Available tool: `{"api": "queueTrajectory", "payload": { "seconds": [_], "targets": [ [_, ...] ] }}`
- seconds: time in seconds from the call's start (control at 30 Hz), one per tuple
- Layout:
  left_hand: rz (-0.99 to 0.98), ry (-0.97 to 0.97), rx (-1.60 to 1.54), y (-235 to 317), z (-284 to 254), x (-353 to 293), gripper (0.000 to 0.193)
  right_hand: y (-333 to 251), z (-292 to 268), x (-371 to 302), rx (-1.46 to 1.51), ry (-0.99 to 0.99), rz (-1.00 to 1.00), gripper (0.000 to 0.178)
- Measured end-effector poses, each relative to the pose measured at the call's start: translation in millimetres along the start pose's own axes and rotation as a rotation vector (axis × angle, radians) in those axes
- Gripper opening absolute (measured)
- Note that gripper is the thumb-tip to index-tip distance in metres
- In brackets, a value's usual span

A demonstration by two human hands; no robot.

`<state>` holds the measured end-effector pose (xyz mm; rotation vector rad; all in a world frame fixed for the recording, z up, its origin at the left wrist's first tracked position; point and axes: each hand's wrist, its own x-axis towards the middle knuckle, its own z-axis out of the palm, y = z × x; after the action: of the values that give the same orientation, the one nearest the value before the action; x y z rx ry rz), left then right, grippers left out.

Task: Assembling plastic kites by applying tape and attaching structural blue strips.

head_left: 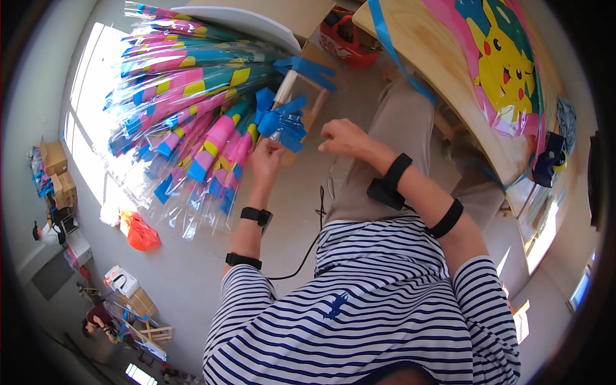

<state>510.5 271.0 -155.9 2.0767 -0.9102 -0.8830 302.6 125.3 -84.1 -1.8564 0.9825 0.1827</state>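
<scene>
My left hand (pixel 266 156) is closed in a pinch at the lower edge of a bunch of blue strips (pixel 282 123). Whatever its fingertips hold is too small to make out. To the right, above my lap, my right hand (pixel 344 138) has curled fingers, and I cannot see whether something thin is in them. Beyond the left hand lies a fanned bundle of folded pink, blue, green and yellow plastic sheets (pixel 192 96) in clear film. Its gathered end points at the blue strips. More blue strips (pixel 307 69) lie across that end.
A wooden table (pixel 443 83) on the right bears a pink and green sheet with a yellow cartoon figure (pixel 507 64). A red basket (pixel 350 42) stands at the far side. An orange plastic bag (pixel 140 232) lies on the floor at left. Another person (pixel 99 321) works at lower left.
</scene>
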Motion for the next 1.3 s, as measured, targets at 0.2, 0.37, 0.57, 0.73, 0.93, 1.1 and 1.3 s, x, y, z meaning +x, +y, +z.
{"api": "queueTrajectory", "payload": {
  "seconds": [0.2,0.37,0.57,0.73,0.93,1.1,1.3],
  "targets": [
    [-0.706,-0.062,-0.546,-47.0,34.2,3.8,0.022,2.5,3.6,2.3,-0.013,-0.090,0.029,0.040],
    [-0.861,-0.043,-0.687,-28.0,54.1,13.9,0.029,-1.8,-1.8,0.2,0.024,-0.093,0.013,0.040],
    [-0.824,-0.159,-1.040,-16.2,25.5,9.8,0.021,-4.0,-3.3,4.9,0.089,0.010,-0.002,0.036],
    [-0.715,-0.286,-1.187,17.2,1.6,15.0,0.023,-35.9,0.5,15.6,0.280,-0.006,0.024,0.045],
    [-0.681,-0.374,-1.180,21.6,-0.1,16.3,0.024,-38.7,18.9,35.3,0.576,0.054,-0.031,0.027],
    [-0.635,-0.336,-1.158,24.2,-2.8,7.6,0.020,-30.1,21.3,40.9,0.781,0.072,0.175,0.020],
    [-0.633,-0.317,-1.170,7.9,-2.7,-2.9,0.013,-30.4,22.9,41.5,0.903,0.086,0.212,0.017]
  ]
}}
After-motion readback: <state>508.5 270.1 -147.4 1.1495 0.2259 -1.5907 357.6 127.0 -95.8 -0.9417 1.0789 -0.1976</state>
